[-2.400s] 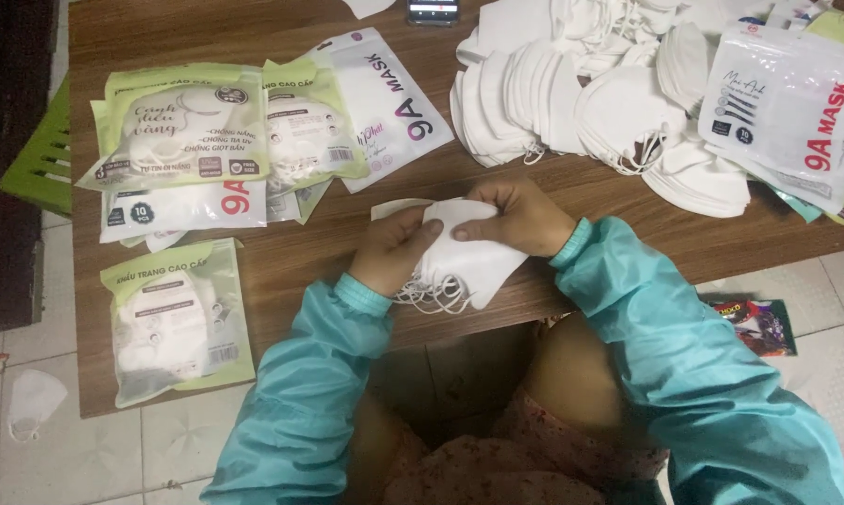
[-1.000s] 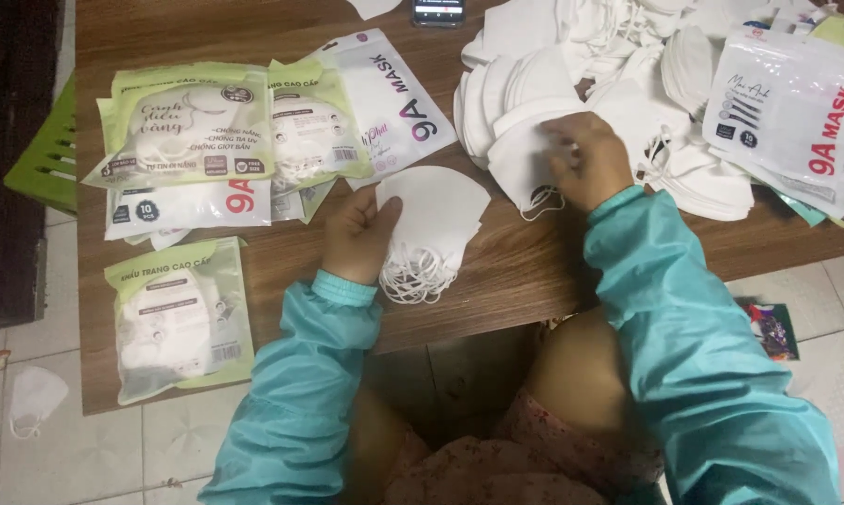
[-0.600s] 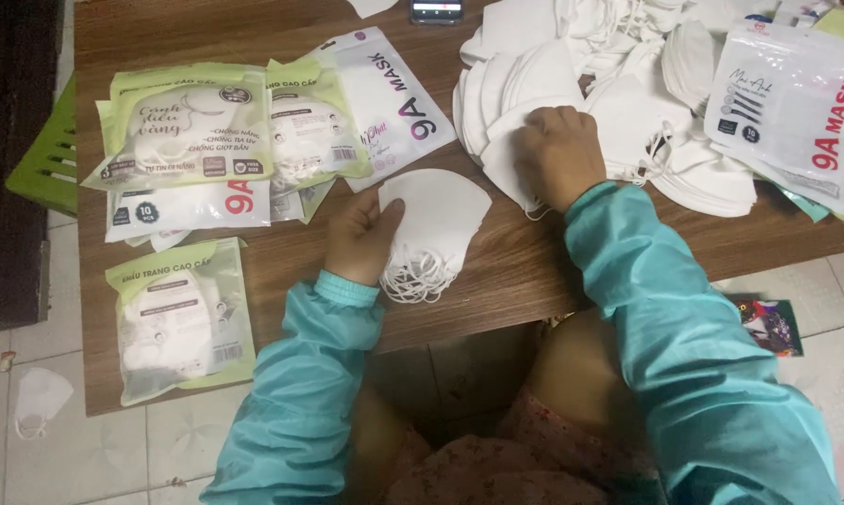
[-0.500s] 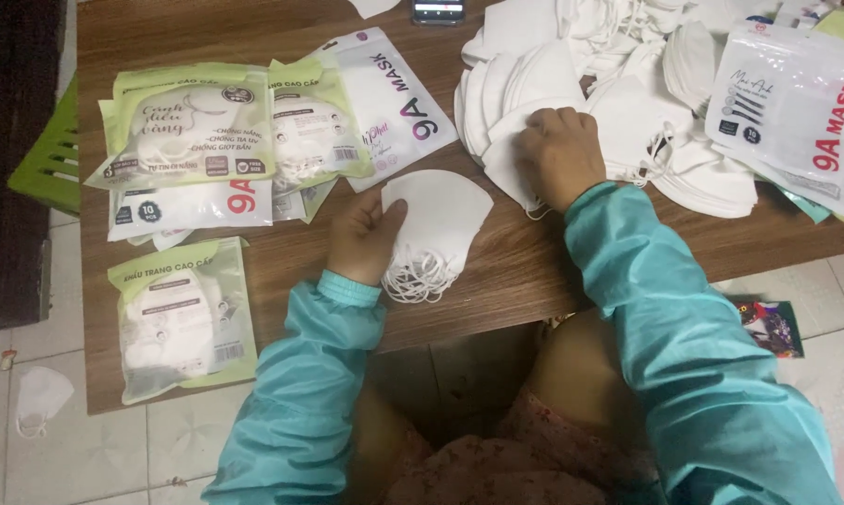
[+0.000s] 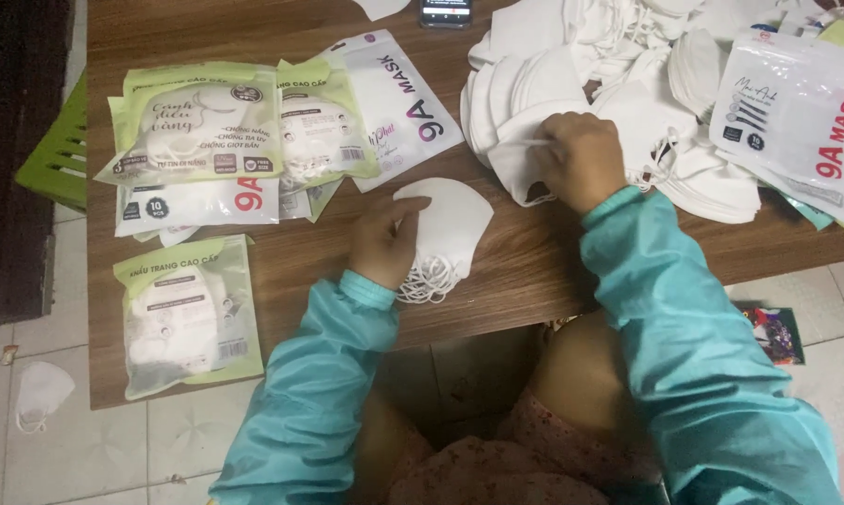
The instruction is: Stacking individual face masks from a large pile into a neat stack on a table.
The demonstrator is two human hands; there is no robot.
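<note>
Small mask stack (image 5: pixel 445 229) under left hand (image 5: pixel 384 243) grip, right hand (image 5: pixel 581 159) pinching a mask from the pile (image 5: pixel 627 93)

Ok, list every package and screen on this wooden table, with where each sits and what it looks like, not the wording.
Green-and-clear mask pouches: two overlapping, upper left, flat rectangles.
Green-edged clear pouch of white masks: alone, near left edge.
White flat pouch: beneath the green pair, red and dark print.
White zip pouch: tilted, top centre.
White glossy pouch: far right, on loose masks.
Dark phone screen: top edge, cut off.
</note>
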